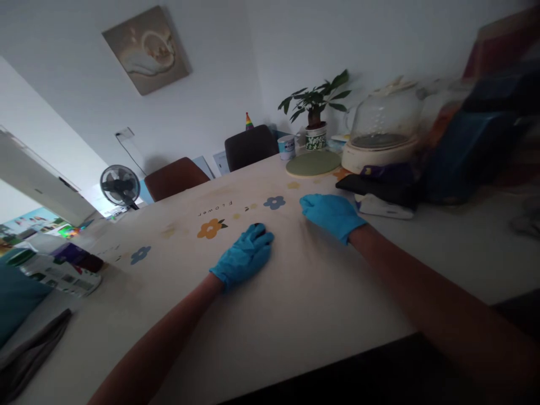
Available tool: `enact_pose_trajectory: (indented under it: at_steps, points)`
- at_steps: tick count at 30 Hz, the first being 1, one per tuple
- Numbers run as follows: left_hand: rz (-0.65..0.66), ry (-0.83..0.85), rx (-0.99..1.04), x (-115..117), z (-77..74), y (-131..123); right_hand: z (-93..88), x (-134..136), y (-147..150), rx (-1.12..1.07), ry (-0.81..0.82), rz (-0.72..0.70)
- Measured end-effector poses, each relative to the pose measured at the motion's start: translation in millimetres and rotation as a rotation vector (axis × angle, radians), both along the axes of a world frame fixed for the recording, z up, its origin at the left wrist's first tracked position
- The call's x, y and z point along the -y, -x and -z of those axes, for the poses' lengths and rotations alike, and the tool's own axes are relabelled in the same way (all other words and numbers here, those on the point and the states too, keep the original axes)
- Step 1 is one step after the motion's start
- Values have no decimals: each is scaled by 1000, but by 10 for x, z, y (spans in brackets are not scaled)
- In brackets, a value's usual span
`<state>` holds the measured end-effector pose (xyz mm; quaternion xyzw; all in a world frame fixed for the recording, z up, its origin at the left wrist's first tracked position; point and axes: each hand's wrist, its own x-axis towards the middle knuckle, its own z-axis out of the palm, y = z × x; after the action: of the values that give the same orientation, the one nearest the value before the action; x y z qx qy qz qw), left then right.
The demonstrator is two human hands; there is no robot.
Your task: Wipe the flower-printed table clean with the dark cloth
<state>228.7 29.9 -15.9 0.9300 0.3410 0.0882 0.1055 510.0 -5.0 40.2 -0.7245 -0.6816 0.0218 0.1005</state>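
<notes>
Both hands wear blue gloves and rest over a pale tablecloth printed with flowers. My left hand lies near the orange flower with its fingers curled down. Something dark shows between those fingers, too small to name. Closer to the right side, my right hand is closed in a fist beside the blue flower. A crease in the cloth runs down from beneath it; whatever is inside the fist is hidden. Just beyond this hand are a black flat item and a white item.
At the table's far side stand a green round mat, a can, a potted plant and a glass appliance. A white bottle lies at left, near a grey cloth. Chairs and a fan stand behind.
</notes>
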Motion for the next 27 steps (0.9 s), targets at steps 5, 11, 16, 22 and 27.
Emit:
enact_pose_trajectory:
  at_steps: [5, 11, 16, 22, 27]
  points:
    - [153, 0, 1, 330, -9, -352, -14, -7, -8, 11, 1, -7]
    - [279, -46, -33, 252, 6, -679, 36, -38, -27, 56, -32, -7]
    - [216, -89, -30, -282, 79, -886, 44, -32, -54, 31, -61, 35]
    - [-13, -53, -62, -1141, 105, -1075, 73, -27, -36, 25, -75, 69]
    - [-221, 6, -21, -1776, 70, -1115, 113, -15, -23, 24, -104, 67]
